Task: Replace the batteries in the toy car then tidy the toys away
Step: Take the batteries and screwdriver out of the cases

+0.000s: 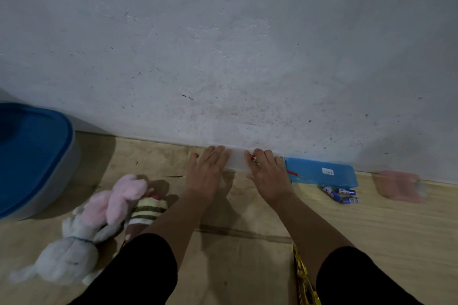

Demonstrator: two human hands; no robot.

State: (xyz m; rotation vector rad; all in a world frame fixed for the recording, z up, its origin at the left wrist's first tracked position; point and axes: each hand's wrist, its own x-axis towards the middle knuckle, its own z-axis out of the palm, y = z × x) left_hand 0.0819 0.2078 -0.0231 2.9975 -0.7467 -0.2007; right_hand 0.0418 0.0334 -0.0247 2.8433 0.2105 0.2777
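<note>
Gold toy car (303,277) at bottom edge by right forearm, partly cut off. Loose batteries (340,194) on wooden floor (247,267), just in front of blue case (322,172) at wall base. Right hand (269,173) pinching small red-tipped tool (254,158) (screwdriver-like, blurry) between fingers. Left hand (208,168) flat, fingers straight, resting on translucent box (238,162). Plush toys (99,218) left, near blue-lidded bin (32,158). Pink blurred object (399,186) far right.
</note>
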